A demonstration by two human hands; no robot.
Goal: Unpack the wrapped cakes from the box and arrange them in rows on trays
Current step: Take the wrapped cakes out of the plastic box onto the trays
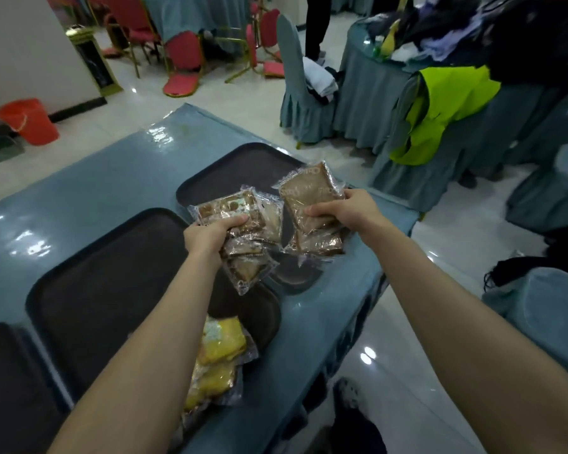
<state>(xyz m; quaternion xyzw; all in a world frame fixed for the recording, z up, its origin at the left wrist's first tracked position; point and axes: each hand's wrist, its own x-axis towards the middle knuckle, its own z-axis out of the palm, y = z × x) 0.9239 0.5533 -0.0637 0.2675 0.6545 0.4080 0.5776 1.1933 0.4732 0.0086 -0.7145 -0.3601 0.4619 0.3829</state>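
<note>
Left hand: your left hand [207,232] is clenched around the left bundle [240,209] of wrapped brown cakes. The thumb lies on top of the upper packet, and the other fingers go under it and are hidden.
Left bundle: it is in the air, above where the far tray [230,168] and the middle tray [112,273] come near each other. Some lower packets hang tilted below your palm, but how many I cannot tell.
Right hand: your right hand [338,209] grasps the right stack [309,191] of brown cakes, thumb pressed on the top face and fingers out of sight beneath.
Right stack: it is held over the near right part of the far tray, just beside the left bundle but apart from it. One packet sticks out past your fingertips, and another shows below the hand.
Yellow cakes: the yellow cakes [222,347] in clear wrap lie at the near right corner of the middle tray, partly covered by your left forearm.
Trays: three dark trays stand in a line on the table [95,178] — the near tray [10,371] is cut by the picture edge.
Table: blue cloth with a shiny surface.
Room: an orange bucket [27,121] stands on the floor at the left, and a yellow-green vest [446,106] hangs on a covered chair at the right.
</note>
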